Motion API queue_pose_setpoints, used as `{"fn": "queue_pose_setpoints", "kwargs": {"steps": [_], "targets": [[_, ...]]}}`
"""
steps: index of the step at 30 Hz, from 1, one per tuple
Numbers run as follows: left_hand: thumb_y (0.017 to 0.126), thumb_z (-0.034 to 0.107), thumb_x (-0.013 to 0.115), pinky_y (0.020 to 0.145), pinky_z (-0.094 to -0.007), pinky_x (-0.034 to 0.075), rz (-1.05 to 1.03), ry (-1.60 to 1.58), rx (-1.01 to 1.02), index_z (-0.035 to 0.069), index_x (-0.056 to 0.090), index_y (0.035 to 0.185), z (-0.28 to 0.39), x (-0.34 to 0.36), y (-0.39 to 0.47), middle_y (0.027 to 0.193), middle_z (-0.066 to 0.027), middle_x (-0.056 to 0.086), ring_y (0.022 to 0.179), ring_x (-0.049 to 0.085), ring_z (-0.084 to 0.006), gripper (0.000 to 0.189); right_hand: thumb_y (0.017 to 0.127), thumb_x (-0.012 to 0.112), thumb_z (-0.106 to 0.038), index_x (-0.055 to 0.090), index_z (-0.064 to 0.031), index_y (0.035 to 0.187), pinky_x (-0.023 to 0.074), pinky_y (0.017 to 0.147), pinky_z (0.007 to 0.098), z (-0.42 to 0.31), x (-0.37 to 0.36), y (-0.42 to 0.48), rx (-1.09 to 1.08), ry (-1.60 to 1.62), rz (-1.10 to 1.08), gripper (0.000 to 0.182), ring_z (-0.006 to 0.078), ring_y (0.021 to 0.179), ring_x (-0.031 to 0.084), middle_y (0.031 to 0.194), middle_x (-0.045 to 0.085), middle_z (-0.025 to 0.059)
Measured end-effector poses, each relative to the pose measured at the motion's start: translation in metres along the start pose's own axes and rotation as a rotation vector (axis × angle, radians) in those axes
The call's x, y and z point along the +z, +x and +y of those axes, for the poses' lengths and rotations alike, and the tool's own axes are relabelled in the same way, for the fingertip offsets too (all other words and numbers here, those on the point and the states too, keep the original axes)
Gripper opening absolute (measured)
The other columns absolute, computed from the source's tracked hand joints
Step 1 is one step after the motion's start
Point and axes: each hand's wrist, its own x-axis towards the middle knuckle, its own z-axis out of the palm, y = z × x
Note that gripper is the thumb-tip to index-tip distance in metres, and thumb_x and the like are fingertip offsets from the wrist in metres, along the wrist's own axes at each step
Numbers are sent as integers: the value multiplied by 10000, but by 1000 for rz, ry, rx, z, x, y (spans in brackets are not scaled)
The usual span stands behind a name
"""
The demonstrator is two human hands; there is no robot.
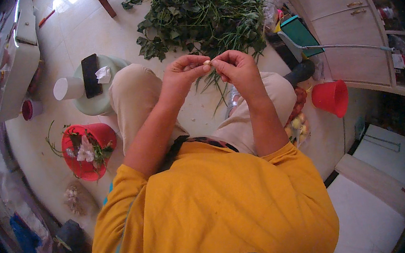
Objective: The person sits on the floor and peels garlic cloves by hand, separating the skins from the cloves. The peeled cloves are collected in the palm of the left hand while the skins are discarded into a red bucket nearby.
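Between my knees, my left hand (185, 71) pinches a small pale piece (207, 63), perhaps a garlic clove, between thumb and forefinger. My right hand (235, 65) meets it from the other side, its thumb and fingertips closed at the piece's edge. Whether the right fingers grip part of it or only touch it is too small to tell. Beyond both hands a large heap of leafy green vines (202, 15) lies on the tiled floor.
At the left, a pale green stool (85, 105) bears a black phone (91, 75), crumpled tissue (103, 74) and a white cylinder (67, 88). A red bucket (105, 135) holds plant scraps. To the right are a red bucket (327, 98), a long-handled dustpan (298, 36), bagged onions (299, 127) and cabinets (348, 33).
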Motion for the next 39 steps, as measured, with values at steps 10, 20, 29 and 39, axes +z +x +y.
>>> {"fn": "queue_pose_setpoints", "kwargs": {"steps": [10, 20, 29, 39], "targets": [[787, 39, 754, 816, -250, 517, -50, 52, 34, 0, 689, 985, -9, -5, 3, 917, -66, 698, 869, 649, -125, 212, 826, 690, -138, 642, -10, 813, 439, 564, 224, 11, -4, 4, -59, -225, 29, 137, 54, 622, 525, 720, 625, 5], [865, 105, 692, 524, -179, 341, -50, -254, -115, 41, 679, 1062, -8, -3, 3, 913, -7, 679, 670, 515, -18, 207, 857, 641, -108, 606, -21, 843, 418, 557, 213, 2, -9, 1, 10, 59, -2, 95, 51, 624, 511, 717, 571, -20], [934, 165, 612, 720, -257, 526, -66, -665, -223, 81, 595, 1160, -5, 5, 6, 1129, -66, 633, 951, 615, -127, 242, 811, 709, -97, 600, -28, 817, 438, 552, 263, -1, 15, -7, -396, -376, 29, 129, 119, 594, 519, 725, 558, 22], [932, 115, 603, 874, -319, 548, -158, -727, -213, 61, 609, 1131, -15, -5, 12, 1066, -64, 657, 949, 648, -167, 206, 805, 707, -50, 670, -37, 905, 424, 535, 256, -2, 16, -6, -561, -390, 146, 107, 118, 598, 523, 764, 575, 50]]}}
